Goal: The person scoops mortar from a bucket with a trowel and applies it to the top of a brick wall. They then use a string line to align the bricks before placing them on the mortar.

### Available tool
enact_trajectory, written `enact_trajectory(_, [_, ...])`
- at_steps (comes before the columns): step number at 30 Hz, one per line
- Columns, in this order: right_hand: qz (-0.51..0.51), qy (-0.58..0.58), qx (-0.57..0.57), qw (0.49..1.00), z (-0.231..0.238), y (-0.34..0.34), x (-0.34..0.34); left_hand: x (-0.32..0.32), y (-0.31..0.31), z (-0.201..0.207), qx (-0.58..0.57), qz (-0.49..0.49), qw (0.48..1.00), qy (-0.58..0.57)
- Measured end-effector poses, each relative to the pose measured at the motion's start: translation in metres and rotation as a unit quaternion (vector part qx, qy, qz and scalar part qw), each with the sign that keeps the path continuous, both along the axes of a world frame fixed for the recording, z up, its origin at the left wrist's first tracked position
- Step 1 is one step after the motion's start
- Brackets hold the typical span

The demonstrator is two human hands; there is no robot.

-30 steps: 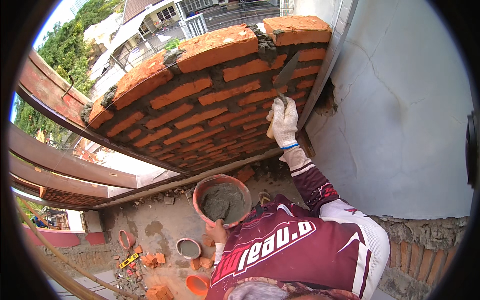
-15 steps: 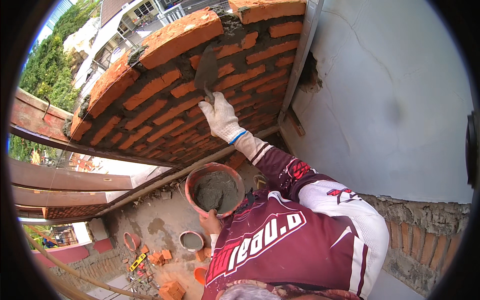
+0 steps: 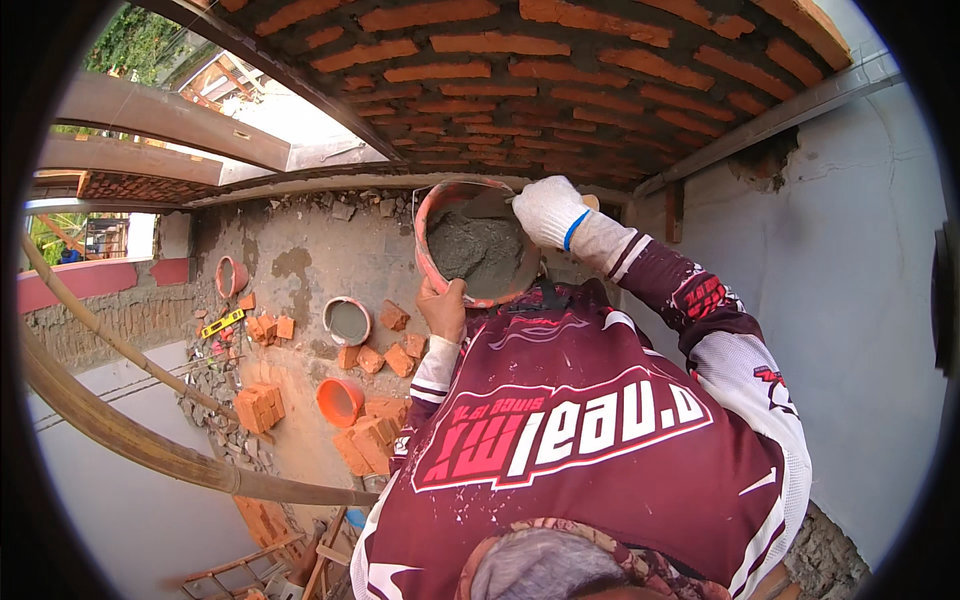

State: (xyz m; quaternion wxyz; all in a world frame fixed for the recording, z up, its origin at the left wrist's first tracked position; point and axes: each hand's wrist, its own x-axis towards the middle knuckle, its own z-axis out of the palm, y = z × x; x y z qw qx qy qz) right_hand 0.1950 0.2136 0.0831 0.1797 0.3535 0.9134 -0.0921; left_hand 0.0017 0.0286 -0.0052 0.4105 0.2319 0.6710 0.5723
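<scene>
My left hand (image 3: 442, 308), bare, grips the near-left rim of a red bucket (image 3: 428, 262) in front of my chest. Grey wet mortar (image 3: 470, 248) fills much of it. In a white knit glove with a blue cuff edge, my right hand (image 3: 550, 212) is closed round a trowel (image 3: 490, 206) at the bucket's far right. The trowel's blade dips into the mortar, so its outline is only partly visible. Beyond the bucket rises a brick wall (image 3: 495, 42) with dark mortar joints.
A grey plastered wall (image 3: 800, 270) stands on my right. On the floor are a second mortar bucket (image 3: 348, 320), an orange bucket (image 3: 340, 402), loose bricks (image 3: 260, 408), a yellow spirit level (image 3: 222, 323) and rubble. Curved bamboo poles (image 3: 200, 465) cross the lower left.
My right hand has brought the trowel down from the brick wall into the bucket's mortar. My left hand still holds the bucket, and the view has tilted downward.
</scene>
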Motion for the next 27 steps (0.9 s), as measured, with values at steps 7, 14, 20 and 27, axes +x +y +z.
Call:
enact_trajectory(7, [0.165,0.064,-0.062,0.982,-0.006,-0.05,-0.027,0.006,0.0,0.001,0.023,0.025,0.999,-0.013])
enact_trajectory(14, [0.09,0.005,-0.051,0.995,0.004,-0.013,-0.015,0.002,-0.006,-0.003,0.013,0.032,0.999,-0.04])
enact_trajectory(20, [0.06,0.018,-0.234,0.97,-0.016,-0.028,-0.033,0.002,-0.002,-0.001,-0.009,0.027,1.0,-0.002])
enact_trajectory(27, [-0.029,0.133,-0.28,0.95,0.002,-0.005,0.013,0.001,-0.002,-0.003,0.033,0.03,0.998,-0.053])
